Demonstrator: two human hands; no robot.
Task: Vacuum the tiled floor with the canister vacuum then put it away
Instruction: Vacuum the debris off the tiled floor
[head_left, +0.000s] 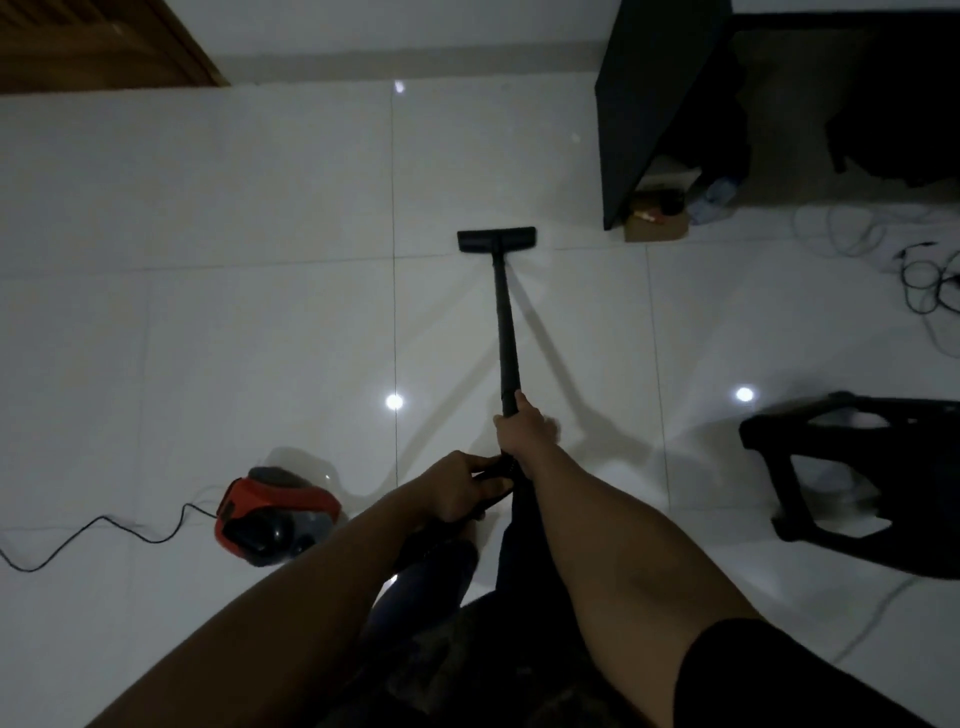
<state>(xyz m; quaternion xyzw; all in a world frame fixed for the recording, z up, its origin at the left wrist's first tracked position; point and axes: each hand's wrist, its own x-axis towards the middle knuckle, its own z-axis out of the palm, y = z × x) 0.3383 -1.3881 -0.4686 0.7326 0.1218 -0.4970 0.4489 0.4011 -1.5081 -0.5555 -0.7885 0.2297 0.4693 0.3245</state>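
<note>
A black vacuum wand (505, 322) stretches away from me across the glossy white tiled floor (234, 322). Its flat black floor head (496, 239) lies on a tile joint ahead. My right hand (522, 434) grips the wand's near end, arm stretched forward. Just behind it, my left hand (460, 486) holds the black handle where the hose joins. The red and black canister (272, 512) sits on the floor at my lower left, with its black power cord (104, 527) trailing off to the left edge.
A dark cabinet (654, 104) stands at the upper right with a small cardboard box (655, 221) at its foot. Loose cables (930, 280) lie at the far right. A black chair base (852, 478) sits at the right. A wooden door (98, 41) is upper left.
</note>
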